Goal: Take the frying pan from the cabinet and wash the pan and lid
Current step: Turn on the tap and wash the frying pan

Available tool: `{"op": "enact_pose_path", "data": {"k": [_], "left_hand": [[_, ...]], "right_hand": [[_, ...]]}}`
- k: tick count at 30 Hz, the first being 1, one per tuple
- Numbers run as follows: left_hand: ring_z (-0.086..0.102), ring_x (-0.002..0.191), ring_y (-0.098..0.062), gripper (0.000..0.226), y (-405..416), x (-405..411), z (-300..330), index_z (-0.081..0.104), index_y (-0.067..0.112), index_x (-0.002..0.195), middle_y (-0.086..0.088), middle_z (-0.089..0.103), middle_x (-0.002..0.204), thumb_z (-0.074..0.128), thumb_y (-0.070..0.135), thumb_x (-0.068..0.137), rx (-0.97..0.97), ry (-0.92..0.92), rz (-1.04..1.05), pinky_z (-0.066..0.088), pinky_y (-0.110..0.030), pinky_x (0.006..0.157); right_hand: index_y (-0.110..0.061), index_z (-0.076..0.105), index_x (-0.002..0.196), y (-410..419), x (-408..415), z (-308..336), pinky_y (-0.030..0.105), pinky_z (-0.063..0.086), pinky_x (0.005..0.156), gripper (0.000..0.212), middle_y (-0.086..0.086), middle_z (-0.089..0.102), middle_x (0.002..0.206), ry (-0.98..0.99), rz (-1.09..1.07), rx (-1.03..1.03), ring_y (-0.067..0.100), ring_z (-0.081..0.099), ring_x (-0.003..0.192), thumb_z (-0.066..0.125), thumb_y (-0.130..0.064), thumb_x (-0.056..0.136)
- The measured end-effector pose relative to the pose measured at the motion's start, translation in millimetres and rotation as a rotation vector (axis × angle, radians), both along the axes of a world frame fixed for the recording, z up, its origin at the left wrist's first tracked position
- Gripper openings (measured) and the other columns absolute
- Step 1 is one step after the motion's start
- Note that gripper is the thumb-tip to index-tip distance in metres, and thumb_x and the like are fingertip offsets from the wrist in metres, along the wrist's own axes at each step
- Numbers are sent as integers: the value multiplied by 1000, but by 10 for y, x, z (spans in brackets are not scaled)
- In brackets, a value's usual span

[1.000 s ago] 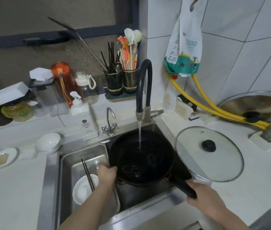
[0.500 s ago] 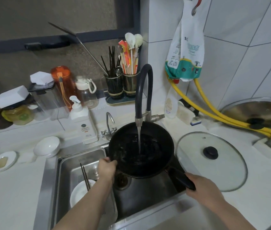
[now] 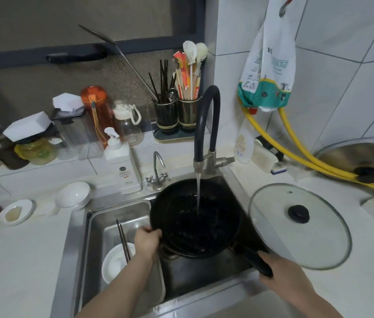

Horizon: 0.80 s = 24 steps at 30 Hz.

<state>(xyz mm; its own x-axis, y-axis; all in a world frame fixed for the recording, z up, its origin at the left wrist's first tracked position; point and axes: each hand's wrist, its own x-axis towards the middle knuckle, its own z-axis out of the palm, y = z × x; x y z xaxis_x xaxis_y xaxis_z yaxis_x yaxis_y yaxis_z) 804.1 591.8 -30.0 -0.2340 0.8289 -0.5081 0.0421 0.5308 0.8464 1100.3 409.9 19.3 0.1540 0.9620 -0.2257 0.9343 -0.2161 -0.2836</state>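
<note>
Your right hand [image 3: 282, 275] is wrapped around the handle [image 3: 253, 260] and your left hand's fingers [image 3: 151, 232] pinch the rim of the frying pan [image 3: 195, 219] — keep both grips, because it is wet, rigid and probably heavy with water.

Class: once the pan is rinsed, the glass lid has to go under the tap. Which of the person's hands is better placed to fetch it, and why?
Probably the right hand: it grips the pan handle just beside the glass lid on the right counter. The left hand holds the pan's far rim, across the sink.
</note>
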Motion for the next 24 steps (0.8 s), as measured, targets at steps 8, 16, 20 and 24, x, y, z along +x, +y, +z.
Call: {"op": "enact_pose_path", "data": {"k": [8, 16, 20, 24], "left_hand": [[61, 66, -30, 23, 138, 252, 69, 55, 0, 87, -21, 62, 77, 65, 0, 66, -20, 27, -37, 57, -41, 61], [50, 36, -22, 8, -181, 266, 246, 53, -3, 74, -13, 51, 54, 60, -7, 76, -48, 74, -61, 46, -27, 43], [58, 45, -24, 22, 8, 92, 145, 63, -5, 63, -17, 59, 53, 68, 17, 63, -43, 200, -168, 58, -49, 57], [71, 71, -39, 41, 461, -4, -186, 66, -1, 68, -28, 70, 74, 63, 35, 48, -43, 310, -266, 59, -53, 70]], "right_hand": [[-35, 49, 121, 113, 177, 276, 25, 43, 68, 43, -12, 52, 82, 5, -41, -35, 14, 53, 75, 51, -34, 78], [-30, 57, 105, 5, 156, 278, 24, 38, 61, 34, -10, 54, 78, 29, -28, -169, 14, 53, 73, 53, -34, 71], [-28, 60, 94, 156, 73, 365, 19, 37, 55, 26, -8, 53, 70, 106, -36, -269, 16, 60, 73, 54, -32, 70], [-28, 58, 84, 337, 0, 567, 15, 40, 48, 13, -8, 54, 65, 318, -93, -364, 7, 53, 48, 58, -22, 73]]}}
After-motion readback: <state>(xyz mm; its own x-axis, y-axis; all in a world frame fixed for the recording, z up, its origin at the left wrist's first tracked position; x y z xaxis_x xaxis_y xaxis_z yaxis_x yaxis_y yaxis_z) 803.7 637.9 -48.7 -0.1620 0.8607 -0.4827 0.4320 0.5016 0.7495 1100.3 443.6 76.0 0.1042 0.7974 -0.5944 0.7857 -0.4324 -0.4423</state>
